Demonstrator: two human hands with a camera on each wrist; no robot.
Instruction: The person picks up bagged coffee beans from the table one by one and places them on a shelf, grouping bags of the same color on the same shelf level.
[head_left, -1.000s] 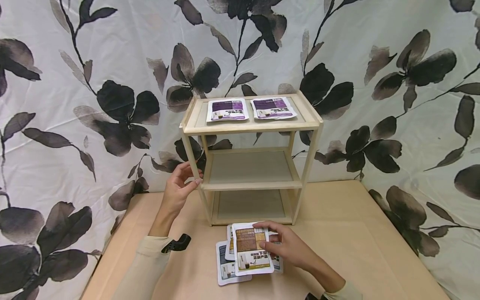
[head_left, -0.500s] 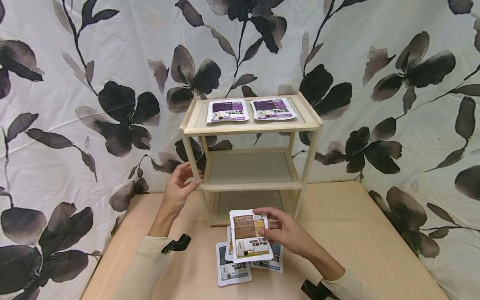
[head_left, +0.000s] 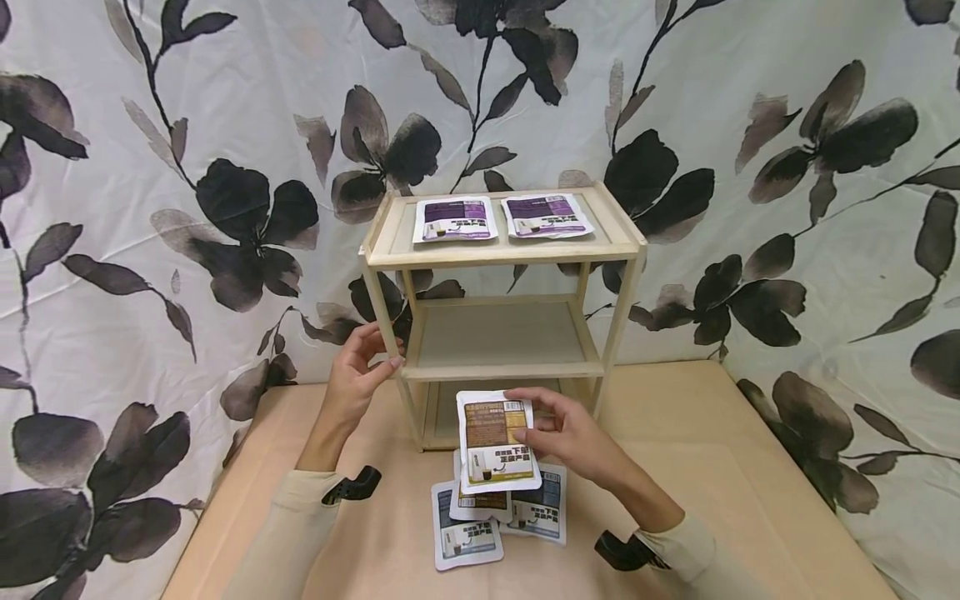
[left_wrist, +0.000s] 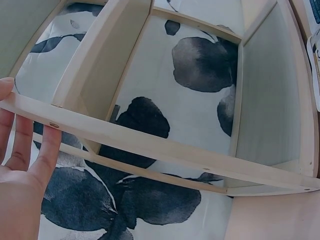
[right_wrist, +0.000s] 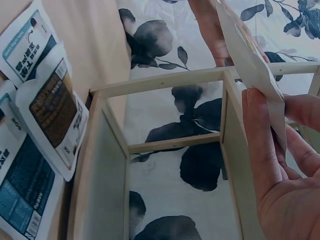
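Note:
In the head view, my right hand [head_left: 573, 437] pinches a white-edged brown and yellow sachet [head_left: 497, 446] between thumb and fingers, raised in front of the lower part of a wooden shelf rack [head_left: 502, 372]. The right wrist view shows that sachet [right_wrist: 250, 60] edge-on. My left hand [head_left: 356, 371] holds the rack's left front post, thumb on one side and fingers on the other, as the left wrist view confirms. Below the held sachet, another brown sachet [head_left: 483, 506] overlaps two blue sachets [head_left: 468, 543] on the table.
Two purple sachet stacks [head_left: 456, 220] lie side by side on the rack's top tier; the right one clearly has several layers or at least two. A floral cloth [head_left: 750, 292] hangs behind the tan table [head_left: 712, 467]. Black bands [head_left: 352, 486] circle both wrists.
My right hand has lifted the brown and yellow sachet up and toward the rack, uncovering more of the brown sachet beneath. My left hand stays on the post.

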